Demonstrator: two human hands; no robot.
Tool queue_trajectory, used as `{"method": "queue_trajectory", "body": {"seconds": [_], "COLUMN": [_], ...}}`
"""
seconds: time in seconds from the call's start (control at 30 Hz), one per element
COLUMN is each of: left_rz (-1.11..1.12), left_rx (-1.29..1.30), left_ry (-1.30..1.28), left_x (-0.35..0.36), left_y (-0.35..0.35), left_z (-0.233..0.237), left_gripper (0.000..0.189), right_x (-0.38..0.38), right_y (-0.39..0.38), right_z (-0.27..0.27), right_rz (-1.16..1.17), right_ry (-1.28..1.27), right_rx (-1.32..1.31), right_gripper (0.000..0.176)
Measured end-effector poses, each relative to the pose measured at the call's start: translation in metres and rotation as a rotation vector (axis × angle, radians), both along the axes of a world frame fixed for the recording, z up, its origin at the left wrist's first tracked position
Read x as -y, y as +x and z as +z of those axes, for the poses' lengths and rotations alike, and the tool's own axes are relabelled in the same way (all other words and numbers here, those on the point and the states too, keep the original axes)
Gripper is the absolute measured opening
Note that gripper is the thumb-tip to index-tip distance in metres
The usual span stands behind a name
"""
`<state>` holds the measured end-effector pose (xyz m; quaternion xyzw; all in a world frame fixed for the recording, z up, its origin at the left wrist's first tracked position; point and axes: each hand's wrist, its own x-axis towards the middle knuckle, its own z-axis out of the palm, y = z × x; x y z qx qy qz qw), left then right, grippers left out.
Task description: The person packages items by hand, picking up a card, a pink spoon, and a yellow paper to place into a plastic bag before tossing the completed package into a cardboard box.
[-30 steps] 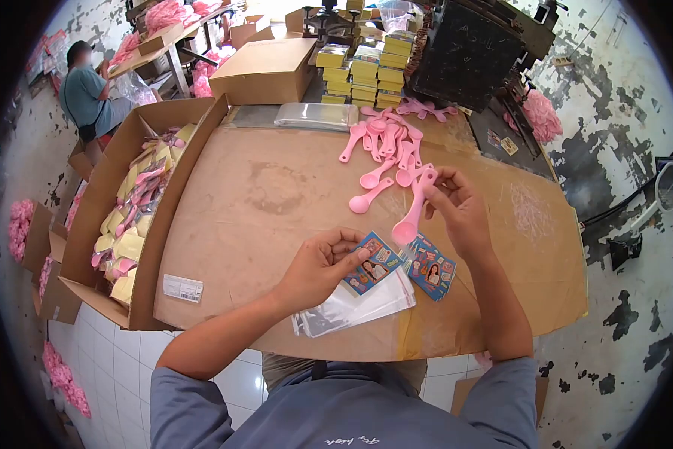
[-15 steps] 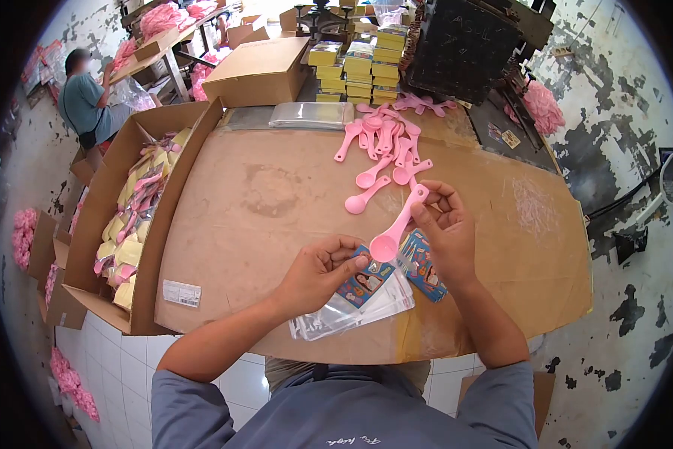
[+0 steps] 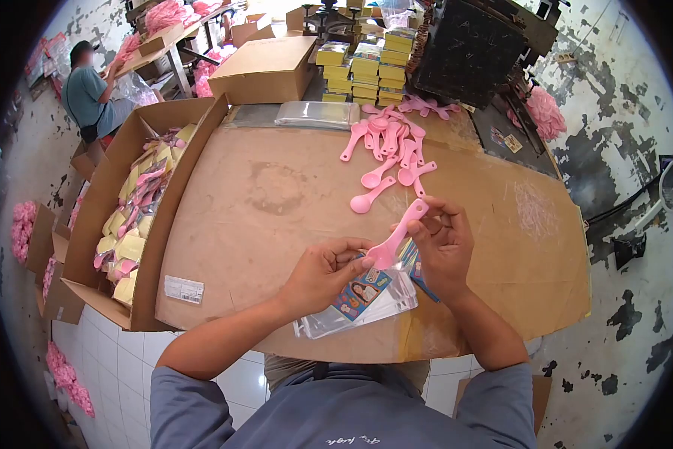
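Observation:
A pink spoon is held between my hands above the cardboard-covered table. My right hand pinches its handle end. My left hand is closed at the bowl, thumb and fingers touching its edge. Beneath the spoon, a blue printed card lies by my left fingertips, over clear plastic bags. More blue cards show partly behind my right hand. Beyond my hands lies a pile of pink spoons.
An open box of packed spoons and yellow cards stands at the left. Card stacks, a closed carton and a plastic stack line the back. A dark machine stands back right. Another person sits far left.
The spoon has dropped slightly, and its bowl has met my left fingertips. The blue card at my left hand sits lower. The camera view has shifted slightly.

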<state>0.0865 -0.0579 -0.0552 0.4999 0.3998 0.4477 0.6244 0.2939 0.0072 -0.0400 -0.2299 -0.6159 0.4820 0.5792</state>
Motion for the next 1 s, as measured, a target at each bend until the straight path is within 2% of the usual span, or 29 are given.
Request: {"method": "queue_trajectory", "body": {"seconds": [0.13,0.23,0.33,0.4,0.5,0.57,0.63,0.73,0.8,0.83,0.93,1.0], "left_rz": [0.025,0.039,0.025,0.025,-0.007,-0.059,-0.103,-0.179,-0.267,-0.225,-0.138,-0.114], "left_rx": [0.048,0.092,0.108,0.042,0.124,0.148,0.162,0.169,0.176,0.153,0.107,0.099], "left_ry": [-0.020,0.017,-0.008,-0.020,-0.005,-0.053,-0.086,-0.097,-0.083,0.003,0.186,0.213], "left_x": [0.001,0.000,-0.001,-0.002,-0.004,-0.002,0.000,0.001,-0.001,-0.001,0.002,0.005], "left_y": [-0.001,-0.002,-0.005,-0.007,-0.007,-0.007,-0.006,-0.005,-0.009,-0.008,-0.005,-0.009], "left_z": [0.004,0.004,0.000,0.002,-0.001,0.004,0.008,0.007,-0.002,-0.003,0.002,0.023], "left_gripper": [0.033,0.031,0.030,0.030,0.029,0.031,0.033,0.036,0.038,0.040,0.043,0.044], "right_x": [0.005,0.001,-0.010,-0.010,-0.001,0.003,0.004,0.000,0.005,0.009,0.028,0.030], "right_y": [-0.006,-0.001,0.012,0.013,0.003,0.000,0.003,0.003,0.001,0.000,0.005,0.012], "right_z": [-0.006,-0.020,-0.008,-0.004,0.012,0.029,0.039,0.040,0.053,0.064,0.116,0.124], "right_rz": [0.023,0.076,0.215,0.254,0.281,0.312,0.370,0.444,0.373,0.337,0.090,0.087], "right_ry": [-0.028,-0.016,0.369,0.256,0.073,0.104,0.284,0.308,0.374,0.404,0.732,0.636], "right_rx": [-0.033,0.147,0.581,0.514,0.300,0.318,0.530,0.511,0.471,0.453,0.907,0.816], "right_gripper": [0.033,0.037,0.033,0.024,0.013,0.011,0.015,0.016,0.010,0.008,0.006,0.004]}}
